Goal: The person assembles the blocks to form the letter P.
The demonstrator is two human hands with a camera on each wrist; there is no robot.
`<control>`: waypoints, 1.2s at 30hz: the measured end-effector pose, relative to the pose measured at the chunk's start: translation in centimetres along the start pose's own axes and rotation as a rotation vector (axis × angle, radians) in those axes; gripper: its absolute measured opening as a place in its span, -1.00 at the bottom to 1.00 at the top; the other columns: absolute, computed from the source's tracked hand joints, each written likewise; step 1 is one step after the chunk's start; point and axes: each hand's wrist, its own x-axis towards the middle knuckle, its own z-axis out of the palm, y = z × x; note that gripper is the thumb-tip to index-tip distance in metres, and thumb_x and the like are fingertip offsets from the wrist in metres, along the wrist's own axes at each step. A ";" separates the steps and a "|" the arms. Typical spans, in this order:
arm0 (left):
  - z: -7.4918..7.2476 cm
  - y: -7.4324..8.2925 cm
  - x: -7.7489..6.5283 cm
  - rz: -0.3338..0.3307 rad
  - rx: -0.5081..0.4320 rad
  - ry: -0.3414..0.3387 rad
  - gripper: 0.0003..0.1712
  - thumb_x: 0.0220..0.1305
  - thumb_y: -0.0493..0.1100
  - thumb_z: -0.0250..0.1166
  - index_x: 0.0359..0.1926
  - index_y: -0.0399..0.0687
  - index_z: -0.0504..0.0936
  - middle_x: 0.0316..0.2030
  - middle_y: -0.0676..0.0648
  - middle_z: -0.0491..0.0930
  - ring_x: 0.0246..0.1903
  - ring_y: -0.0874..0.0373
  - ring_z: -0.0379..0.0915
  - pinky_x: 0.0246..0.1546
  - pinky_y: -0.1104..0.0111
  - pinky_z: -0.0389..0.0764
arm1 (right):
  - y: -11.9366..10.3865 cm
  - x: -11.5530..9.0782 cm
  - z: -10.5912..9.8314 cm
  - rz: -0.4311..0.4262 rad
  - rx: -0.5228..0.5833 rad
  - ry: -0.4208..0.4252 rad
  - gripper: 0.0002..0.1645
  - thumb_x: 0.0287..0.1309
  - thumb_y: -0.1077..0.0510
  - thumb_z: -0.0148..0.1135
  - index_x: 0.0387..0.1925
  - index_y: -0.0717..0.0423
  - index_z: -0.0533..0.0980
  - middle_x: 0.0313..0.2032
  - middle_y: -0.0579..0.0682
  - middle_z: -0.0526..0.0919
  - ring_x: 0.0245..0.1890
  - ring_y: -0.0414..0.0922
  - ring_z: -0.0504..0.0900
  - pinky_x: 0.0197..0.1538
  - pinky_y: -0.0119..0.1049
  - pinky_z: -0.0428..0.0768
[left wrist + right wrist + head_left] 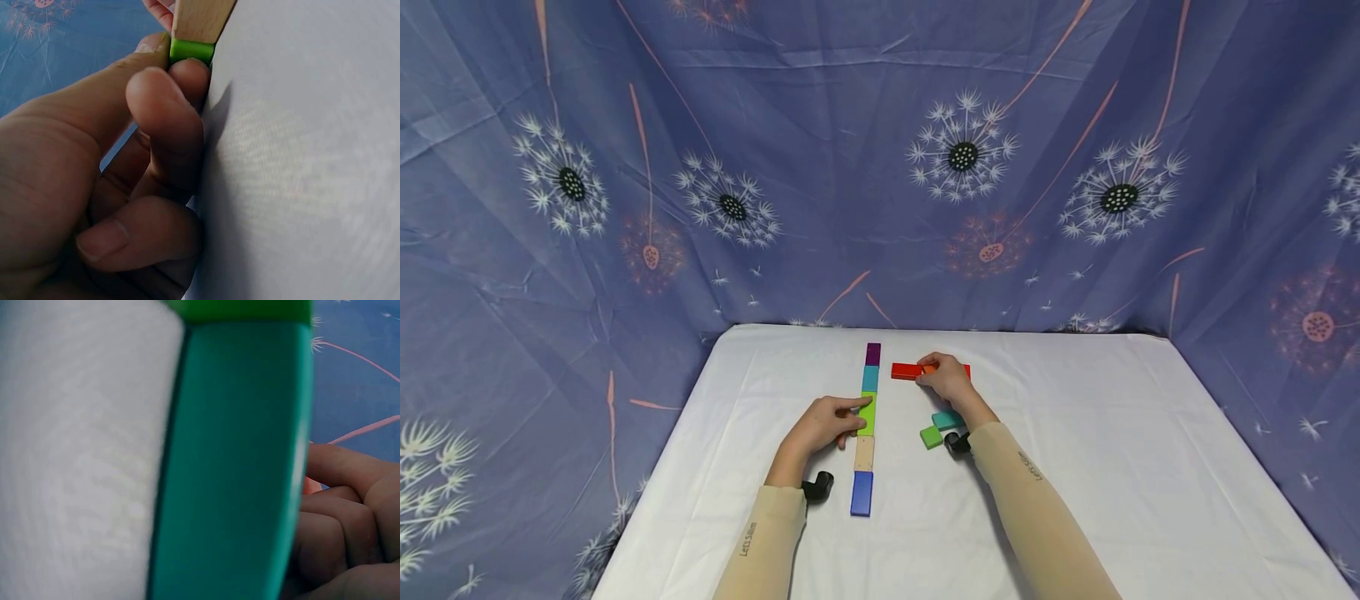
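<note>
A row of flat blocks runs away from me: blue (pixel 861 493), plain wood (pixel 864 453), light green (pixel 868 410), light blue (pixel 870 378) and purple (pixel 873 354). My left hand (pixel 820 423) pinches the light green block with thumb and index finger; its other fingers curl beneath, as the left wrist view shows. Right of the row, my right hand (pixel 946 379) holds an orange block (pixel 928 368), mostly hidden by the fingers. On its left a red block (pixel 906 371) lies close, and another red piece (pixel 967 371) shows past the hand.
Nearer me than the right hand lie a teal block (pixel 947 420) and a small green block (pixel 931 437); the teal one fills much of the right wrist view. White cloth (pixel 1112 467) covers the table. Behind it hangs a blue dandelion-print curtain (pixel 850 167).
</note>
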 end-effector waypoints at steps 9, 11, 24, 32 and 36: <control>0.0 0.0 0.0 -0.006 0.002 0.004 -0.44 0.40 -0.08 0.44 0.40 0.21 0.64 -0.52 0.01 0.63 -0.71 0.19 0.46 -0.35 0.27 0.51 | 0.0 -0.7 0.0 -0.022 0.028 0.027 -0.57 0.23 0.19 0.49 0.14 0.02 0.69 0.23 0.17 0.59 0.04 0.03 0.48 -0.03 -0.25 0.44; 0.0 0.0 0.0 -0.005 -0.001 0.002 -0.44 0.41 -0.08 0.44 0.40 0.20 0.64 -0.52 0.01 0.64 -0.71 0.20 0.46 -0.35 0.27 0.52 | 0.0 -0.8 0.0 -0.023 0.049 0.028 -0.56 0.23 0.20 0.48 0.15 0.03 0.69 0.16 0.19 0.61 -0.18 -0.03 0.49 -0.15 -0.29 0.44; -0.1 0.0 0.0 -0.005 0.005 0.002 -0.44 0.40 -0.07 0.44 0.40 0.23 0.64 -0.52 0.00 0.63 -0.71 0.20 0.45 -0.36 0.29 0.51 | -0.6 -0.5 -0.8 -0.022 0.156 0.000 -0.56 0.26 0.20 0.43 0.18 0.01 0.67 -0.14 0.15 0.73 -0.73 -0.19 0.19 -0.58 -0.36 0.26; -0.1 0.1 -0.1 -0.015 0.010 -0.006 -0.44 0.41 -0.06 0.43 0.40 0.24 0.63 -0.54 0.02 0.60 -0.70 0.19 0.45 -0.40 0.30 0.47 | -1.4 0.5 -1.1 0.001 0.122 -0.023 -0.55 0.29 0.14 0.42 0.20 -0.01 0.65 -0.37 0.11 0.63 -0.76 -0.15 0.16 -0.57 -0.31 0.27; -0.2 0.1 0.0 0.000 0.024 -0.005 -0.44 0.41 -0.05 0.44 0.41 0.24 0.63 -0.57 0.01 0.57 -0.70 0.20 0.45 -0.40 0.29 0.48 | -1.8 1.1 -1.2 0.007 0.115 -0.033 -0.53 0.30 0.14 0.42 0.22 0.00 0.64 -0.44 0.05 0.58 -0.77 -0.15 0.14 -0.58 -0.31 0.26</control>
